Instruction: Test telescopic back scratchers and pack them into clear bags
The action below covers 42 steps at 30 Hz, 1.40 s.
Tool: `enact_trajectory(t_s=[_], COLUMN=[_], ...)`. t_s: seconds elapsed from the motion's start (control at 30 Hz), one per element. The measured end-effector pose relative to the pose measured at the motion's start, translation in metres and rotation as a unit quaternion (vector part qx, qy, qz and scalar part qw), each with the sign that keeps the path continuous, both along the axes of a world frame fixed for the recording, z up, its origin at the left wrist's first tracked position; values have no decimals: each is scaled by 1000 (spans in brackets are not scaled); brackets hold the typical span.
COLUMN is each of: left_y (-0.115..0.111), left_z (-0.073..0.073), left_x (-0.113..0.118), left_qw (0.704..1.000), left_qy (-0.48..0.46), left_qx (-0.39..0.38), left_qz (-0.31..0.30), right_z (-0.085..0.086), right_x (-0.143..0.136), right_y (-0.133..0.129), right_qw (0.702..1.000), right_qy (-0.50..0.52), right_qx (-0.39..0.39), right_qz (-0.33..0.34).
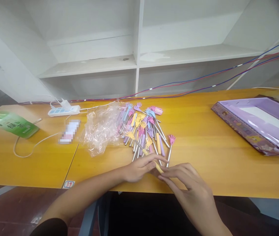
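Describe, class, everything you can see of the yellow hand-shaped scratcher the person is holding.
The yellow scratcher is a slim stick with a small yellow hand-shaped head, a silvery metal-looking shaft and a yellow grip that looks like plastic. It lies slanted just above the wooden table, head pointing up-left toward the pile of scratchers. The left hand and right hand pinch its grip end between their fingers.

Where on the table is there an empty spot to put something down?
Bare yellow wooden table lies between the pile of pastel hand-shaped scratchers and the purple cardboard box lid. More lies in front of the green drink pouch. It is crowded around the crinkled clear plastic bag and both hands.
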<state>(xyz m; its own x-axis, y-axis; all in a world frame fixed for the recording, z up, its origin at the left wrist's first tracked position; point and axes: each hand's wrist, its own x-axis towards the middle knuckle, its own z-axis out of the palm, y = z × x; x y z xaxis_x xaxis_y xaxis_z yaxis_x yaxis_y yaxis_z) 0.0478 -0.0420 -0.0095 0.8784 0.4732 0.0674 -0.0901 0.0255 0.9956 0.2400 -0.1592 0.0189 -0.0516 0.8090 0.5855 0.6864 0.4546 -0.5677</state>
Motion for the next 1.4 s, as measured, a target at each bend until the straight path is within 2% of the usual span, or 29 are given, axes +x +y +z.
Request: enact_trajectory(t_s=[0.1, 0.23, 0.37, 0.43, 0.5, 0.6, 0.67, 0.8, 0.87, 0.97, 1.1, 1.23, 1.4], left_y=[0, -1, -2, -4, -7, -11, -13, -12, -10, -7, -6, -7, -7], left_z=[7, 2, -6, -6, -3, 2, 3, 2, 4, 12, 18, 12, 6], left_x=[-1, -1, -3, -5, -6, -6, -6, -7, -7, -7, -6, -5, -5], left_qw=[997, 992, 990, 989, 987, 986, 984, 985, 984, 980, 976, 969, 972], left_qy=[8, -26, -61, -68, -52, -13, -7, -16, -7, 15, 48, 54, 35], left_qx=[52, 11, -35, -51, -52, -6, 15, -11, -14, 25, 51, 50, 24], left_qz=[-57, -123, -120, -124, -141, -167, -178, -170, -176, -195, -205, -235, -232], right_z=[-2, 0, 2, 1, 0, -1, 1, 6, 6, 3, -1, -4, -12], right_x=[6, 15, 15, 10, 3, -3, -3, 8, 12, 13, 4, -3, -1], right_y=[-1, -3, -1, 1, 3, 5, 5, 2, 1, 1, 3, 6, 9], right_qw=[999, 985, 954, 941, 939, 951, 954, 943, 938, 936, 950, 949, 971], right_qy=[24, 89, 180, 219, 231, 201, 179, 153, 150, 159, 163, 172, 156], right_qx=[-33, -147, -226, -246, -247, -233, -235, -266, -280, -276, -234, -244, -175], right_qz=[-6, 15, 83, 81, 55, 36, 58, 126, 142, 149, 126, 100, 44])
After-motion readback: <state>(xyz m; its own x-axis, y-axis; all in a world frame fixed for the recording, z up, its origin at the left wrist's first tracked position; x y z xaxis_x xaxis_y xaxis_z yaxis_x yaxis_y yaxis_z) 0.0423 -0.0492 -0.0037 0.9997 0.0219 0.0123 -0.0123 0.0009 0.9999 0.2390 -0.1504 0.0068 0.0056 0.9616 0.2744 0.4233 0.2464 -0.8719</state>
